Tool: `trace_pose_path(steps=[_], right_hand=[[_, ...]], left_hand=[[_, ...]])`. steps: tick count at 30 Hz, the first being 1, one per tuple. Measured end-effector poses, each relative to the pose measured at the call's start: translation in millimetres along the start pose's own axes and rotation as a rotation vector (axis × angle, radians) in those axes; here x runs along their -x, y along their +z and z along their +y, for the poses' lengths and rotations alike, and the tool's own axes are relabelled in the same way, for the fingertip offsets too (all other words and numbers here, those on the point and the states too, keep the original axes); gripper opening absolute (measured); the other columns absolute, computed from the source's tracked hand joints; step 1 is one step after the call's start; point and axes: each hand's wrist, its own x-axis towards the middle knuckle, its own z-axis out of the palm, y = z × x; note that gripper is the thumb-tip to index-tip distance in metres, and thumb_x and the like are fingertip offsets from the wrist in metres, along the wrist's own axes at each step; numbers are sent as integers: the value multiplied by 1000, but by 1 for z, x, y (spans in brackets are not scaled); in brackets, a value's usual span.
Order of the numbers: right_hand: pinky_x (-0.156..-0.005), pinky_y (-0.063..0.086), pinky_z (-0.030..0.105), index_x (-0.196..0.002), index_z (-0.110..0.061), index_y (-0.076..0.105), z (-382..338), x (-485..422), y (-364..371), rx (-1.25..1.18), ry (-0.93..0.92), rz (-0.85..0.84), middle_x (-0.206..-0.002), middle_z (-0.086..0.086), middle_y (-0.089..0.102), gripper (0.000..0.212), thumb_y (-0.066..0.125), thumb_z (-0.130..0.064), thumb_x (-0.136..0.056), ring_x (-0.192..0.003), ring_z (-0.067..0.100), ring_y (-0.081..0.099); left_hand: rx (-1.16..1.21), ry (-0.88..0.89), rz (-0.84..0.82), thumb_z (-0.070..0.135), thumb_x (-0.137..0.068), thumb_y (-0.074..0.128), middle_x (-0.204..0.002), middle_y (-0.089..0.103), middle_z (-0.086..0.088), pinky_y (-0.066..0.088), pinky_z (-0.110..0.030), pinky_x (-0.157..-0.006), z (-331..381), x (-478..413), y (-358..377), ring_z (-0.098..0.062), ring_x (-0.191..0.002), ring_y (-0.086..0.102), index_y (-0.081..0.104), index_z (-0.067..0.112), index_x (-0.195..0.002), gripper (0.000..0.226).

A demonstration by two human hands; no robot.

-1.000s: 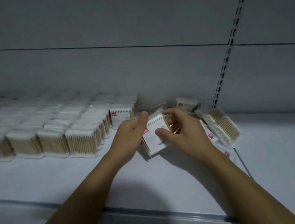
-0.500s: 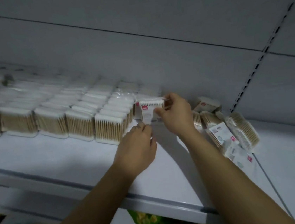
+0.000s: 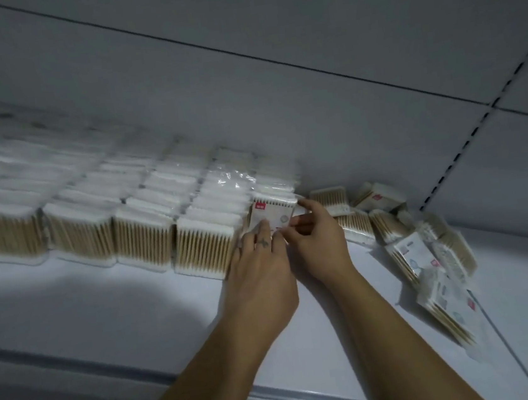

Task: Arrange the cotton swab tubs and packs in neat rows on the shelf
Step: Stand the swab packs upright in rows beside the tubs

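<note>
1. Head view (sole view): looks forward and down at a white shelf (image 3: 103,300) with a pale back panel (image 3: 245,103) behind it and a slotted upright (image 3: 467,143) at 2 o'clock.
2. Rows of packs (image 3: 141,233): run from 9 o'clock to the centre. The packs stand upright with their sticks vertical, column behind column back to the panel. The far-left ones are blurred.
3. Labelled pack (image 3: 274,213): at the centre, at the right-hand end of the rows and touching the last column on its 9 o'clock side. It is upright, and its printed face with a red tag is turned towards the shelf edge.
4. Right hand (image 3: 318,243): thumb and fingers pinch the labelled pack at its 3 o'clock edge.
5. Left hand (image 3: 262,285): fingers fairly straight, with the tips resting on the lower front of the labelled pack at its 6 o'clock. It grips nothing.
6. Loose pile (image 3: 426,253): from 3 to 4 o'clock of the hands. The packs are tumbled and leaning, some on their sides and some face up, none in line.
7. Judgement, step in hand: seating the labelled pack square against the row.
8. Judgement, deciding relation: the pack lies at 12 o'clock from both hands, with its broad face across the shelf. A push towards 12 would set it flush.
9. Judgement, next fetch: the loose pile lies on the right hand's side, so that hand is the nearer.
</note>
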Motion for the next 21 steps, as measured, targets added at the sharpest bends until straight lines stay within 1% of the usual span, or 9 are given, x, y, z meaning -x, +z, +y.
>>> trace_pose_path(steps=[2, 3, 4, 6, 8, 11, 16, 18, 21], right_hand=[[-85, 51, 16, -134, -22, 48, -2, 5, -3, 27, -6, -26, -105, -9, 64, 56, 71, -13, -84, -96, 5, 61], [-89, 51, 24, -135, -22, 47, -6, 8, -6, 54, -20, -24, -114, -7, 63, 56, 70, -15, -85, -102, 8, 60], [-90, 49, 27, -136, -22, 47, -11, 11, -12, 97, -38, -15, -121, -5, 61, 56, 69, -17, -85, -106, 9, 57], [-89, 47, 27, -135, -21, 49, -17, 22, -31, 195, -98, 7, -126, -5, 57, 54, 69, -19, -85, -105, 8, 55], [-91, 47, 29, -130, -23, 54, -16, 39, -57, 320, -140, 14, -125, -6, 59, 46, 68, -21, -86, -105, 7, 55], [-95, 42, 26, -123, -26, 62, 3, 70, -104, 505, -159, 64, -126, -8, 60, 32, 62, -22, -91, -113, 11, 54], [-91, 40, 27, -120, -25, 65, 44, 92, -157, 644, -52, 290, -126, -2, 62, 31, 62, -24, -90, -112, 18, 55], [-96, 39, 34, -129, -26, 58, 60, 104, -159, 671, 26, 308, -131, 1, 59, 37, 55, -31, -93, -116, 20, 52], [-98, 39, 36, -137, -28, 48, 78, 118, -150, 533, 48, 203, -133, -1, 57, 42, 40, -39, -97, -118, 19, 50]], left_hand=[[21, 4, 7, 22, -96, 42, -161, 13, -4, 5, -35, -120, 0, 0, 0, -21, -147, 10, 23, 16, -152, 58], [43, 9, 21, 23, -96, 42, -160, 18, -3, 9, -35, -120, 0, 1, -2, -21, -146, 14, 28, 17, -149, 56], [68, 25, 39, 23, -96, 43, -158, 24, -2, 15, -35, -119, 0, 2, -4, -20, -144, 19, 34, 17, -146, 52], [108, 91, 69, 26, -96, 45, -151, 34, 0, 26, -34, -114, 2, 7, -7, -18, -138, 27, 42, 20, -139, 44], [155, 174, 51, 33, -97, 46, -146, 40, 4, 33, -34, -111, 6, 14, -9, -16, -134, 32, 45, 24, -137, 41], [156, 308, -85, 52, -96, 43, -146, 39, 10, 34, -34, -110, 22, 17, -7, -12, -131, 34, 38, 34, -140, 48], [159, 408, -276, 73, -88, 37, -143, 48, 9, 37, -41, -107, 87, 10, -4, -17, -129, 44, 25, 45, -145, 65], [202, 399, -319, 73, -87, 37, -139, 53, 7, 39, -44, -105, 109, 8, 9, -20, -125, 48, 29, 44, -145, 66], [361, 314, -273, 59, -92, 48, -124, 62, 7, 49, -39, -93, 121, 10, 27, -14, -110, 55, 46, 36, -135, 49]])
